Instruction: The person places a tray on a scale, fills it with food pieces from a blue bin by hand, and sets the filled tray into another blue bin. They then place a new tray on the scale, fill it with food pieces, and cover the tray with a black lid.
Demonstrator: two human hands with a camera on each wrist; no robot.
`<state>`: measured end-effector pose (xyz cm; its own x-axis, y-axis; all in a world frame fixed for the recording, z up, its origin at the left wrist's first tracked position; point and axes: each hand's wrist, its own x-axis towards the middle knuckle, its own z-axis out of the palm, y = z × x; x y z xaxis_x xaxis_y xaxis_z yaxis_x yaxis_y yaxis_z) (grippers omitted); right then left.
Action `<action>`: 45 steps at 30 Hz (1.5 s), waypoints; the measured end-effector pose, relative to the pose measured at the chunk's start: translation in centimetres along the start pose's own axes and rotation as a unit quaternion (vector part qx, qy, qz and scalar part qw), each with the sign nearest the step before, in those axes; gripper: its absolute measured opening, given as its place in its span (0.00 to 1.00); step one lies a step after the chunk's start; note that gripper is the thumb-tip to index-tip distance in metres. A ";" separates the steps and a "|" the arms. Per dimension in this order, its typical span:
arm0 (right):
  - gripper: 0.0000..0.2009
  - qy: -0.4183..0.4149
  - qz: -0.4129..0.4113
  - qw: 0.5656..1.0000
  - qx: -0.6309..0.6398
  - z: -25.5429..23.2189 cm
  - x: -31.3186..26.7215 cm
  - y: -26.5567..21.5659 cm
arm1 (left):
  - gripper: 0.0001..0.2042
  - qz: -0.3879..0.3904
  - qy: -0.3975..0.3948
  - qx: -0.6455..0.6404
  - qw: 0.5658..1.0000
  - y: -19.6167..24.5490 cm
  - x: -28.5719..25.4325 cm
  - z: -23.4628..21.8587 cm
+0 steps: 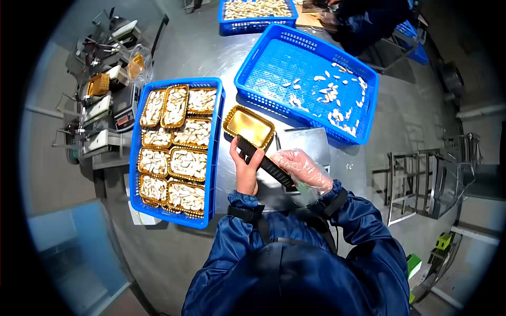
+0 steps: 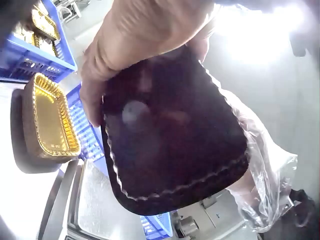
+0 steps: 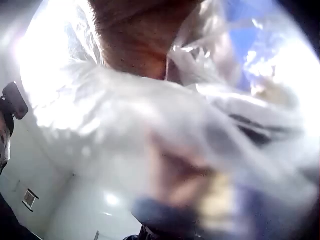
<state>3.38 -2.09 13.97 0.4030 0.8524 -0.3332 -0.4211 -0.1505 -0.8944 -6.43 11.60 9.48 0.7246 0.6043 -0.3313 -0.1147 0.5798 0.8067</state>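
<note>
In the head view, the bare left hand point(image 1: 246, 167) grips a dark tray stack point(image 1: 271, 169) by one end, tilted on its side. The right hand point(image 1: 303, 167), in a clear plastic glove, pinches the stack's other side. Just beyond them a gold tray point(image 1: 249, 127) lies on the metal table, nothing in it. From the left wrist, the stack's dark underside point(image 2: 175, 135) fills the middle, held under the left hand point(image 2: 145, 35), with the gloved right hand point(image 2: 260, 170) at its far side. Blurred plastic glove point(image 3: 125, 110) covers most of the right wrist view.
A blue crate point(image 1: 217, 152) of filled gold trays stands left. Behind, a larger blue crate point(image 1: 274, 68) holds scattered pale pieces. A flat metal scale plate point(image 1: 311, 145) lies right of the gold tray. Another person's sleeve point(image 1: 374, 18) shows at the top.
</note>
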 end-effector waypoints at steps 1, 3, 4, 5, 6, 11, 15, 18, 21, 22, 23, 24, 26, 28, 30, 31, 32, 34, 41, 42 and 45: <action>0.15 0.005 -0.003 1.000 0.001 -0.3 -0.5 0.1 | 0.38 0.007 -0.012 0.009 1.000 -0.3 0.0 0.1; 0.16 0.003 0.003 1.000 -0.029 -0.9 -1.4 -0.2 | 0.38 0.014 -0.025 0.031 0.999 -0.2 -0.2 0.6; 0.16 0.001 0.002 1.000 -0.029 -1.2 -1.8 -0.4 | 0.38 0.016 -0.024 0.031 0.999 -0.3 -0.2 0.8; 0.16 -0.001 0.013 0.999 -0.046 -1.5 -2.3 -0.7 | 0.39 0.040 -0.031 0.094 0.994 -0.4 -0.1 0.8; 0.17 -0.004 0.025 0.998 -0.061 -1.9 -2.7 -0.7 | 0.40 0.062 -0.037 0.157 0.985 -0.6 0.0 0.9; 0.19 -0.011 0.037 0.967 -0.250 -4.5 -4.0 -1.2 | 0.48 0.096 -0.038 0.218 0.971 -0.5 -0.9 4.6; 0.17 -0.001 -0.054 0.942 -0.330 -7.5 -5.2 -0.7 | 0.48 0.107 -0.033 0.254 0.961 -2.4 -1.2 7.0; 0.17 -0.032 -0.039 0.971 -0.232 -10.1 -5.9 -0.7 | 0.49 0.075 -0.034 0.244 0.966 -3.5 -1.7 8.8; 0.18 -0.057 0.002 0.975 -0.214 -11.4 -6.7 -1.9 | 0.49 0.084 -0.010 0.265 0.961 -4.3 -2.9 10.3; 0.18 -0.055 0.019 0.981 -0.186 -11.7 -6.8 -2.2 | 0.49 0.097 -0.002 0.289 0.952 -4.4 -3.0 10.6; 0.18 -0.065 0.012 0.979 -0.194 -12.1 -6.6 -2.1 | 0.49 0.104 -0.008 0.294 0.950 -4.7 -3.0 10.5; 0.18 -0.069 0.012 0.979 -0.193 -12.3 -6.4 -2.0 | 0.49 0.105 -0.004 0.295 0.950 -4.8 -3.0 10.5; 0.19 -0.040 -0.028 0.993 -0.108 -12.5 -5.9 -1.7 | 0.49 0.157 -0.001 0.428 0.890 -4.8 -2.9 10.3; 0.18 -0.035 -0.025 0.992 -0.120 -12.7 -5.6 -2.7 | 0.48 0.159 -0.009 0.457 0.875 -4.5 -3.4 10.7; 0.18 -0.019 -0.014 0.998 -0.050 -12.5 -5.4 -2.8 | 0.48 0.135 -0.030 0.447 0.884 -4.7 -3.3 10.9; 0.18 -0.018 -0.015 0.998 -0.054 -12.5 -5.3 -3.0 | 0.48 0.153 -0.031 0.450 0.879 -4.6 -3.2 10.9; 0.18 -0.026 -0.029 0.997 -0.064 -12.5 -5.1 -3.1 | 0.48 0.155 -0.031 0.447 0.880 -4.5 -3.2 10.9; 0.17 -0.036 -0.041 0.996 -0.073 -12.2 -5.0 -3.2 | 0.48 0.177 -0.030 0.478 0.860 -3.8 -3.3 11.0; 0.17 -0.025 -0.045 0.994 -0.100 -11.7 -5.0 -2.8 | 0.49 0.162 -0.061 0.457 0.872 -3.5 -3.1 10.1; 0.17 -0.024 -0.044 0.994 -0.101 -11.5 -5.0 -2.8 | 0.49 0.161 -0.062 0.456 0.873 -3.7 -3.0 9.8; 0.17 -0.016 -0.028 0.996 -0.085 -11.1 -5.3 -3.3 | 0.49 0.127 -0.088 0.416 0.896 -4.0 -2.7 9.2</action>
<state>11.64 -11.68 15.39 0.3937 0.8773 -0.2745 -0.2538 -0.1832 -0.9497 -1.66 2.63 11.71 0.8512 0.5211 -0.0622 0.2026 -0.2170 0.9549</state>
